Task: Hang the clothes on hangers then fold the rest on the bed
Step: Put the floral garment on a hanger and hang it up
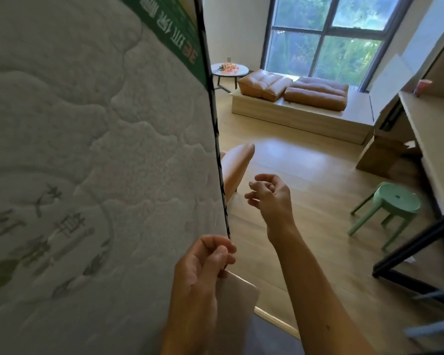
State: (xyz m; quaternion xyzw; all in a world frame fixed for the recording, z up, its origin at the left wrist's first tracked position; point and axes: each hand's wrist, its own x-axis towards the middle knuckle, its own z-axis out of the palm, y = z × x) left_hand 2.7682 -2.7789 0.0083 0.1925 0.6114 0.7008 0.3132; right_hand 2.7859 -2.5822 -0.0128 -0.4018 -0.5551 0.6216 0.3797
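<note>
A white quilted mattress (92,149) with green print and a dark piped edge stands tilted up and fills the left half of the view. My left hand (205,262) grips that dark edge near its lower corner, fingers curled round the piping. My right hand (272,196) hovers in the air to the right of the mattress edge, fingers loosely curled, holding nothing. No clothes or hangers are in view.
A green stool (392,203) stands on the wooden floor at the right, beside a desk (431,139) and a black frame (415,247). Tan cushions (292,88) lie on a low platform under the window. A small round table (231,70) stands behind. A tan chair back (236,165) shows past the mattress edge.
</note>
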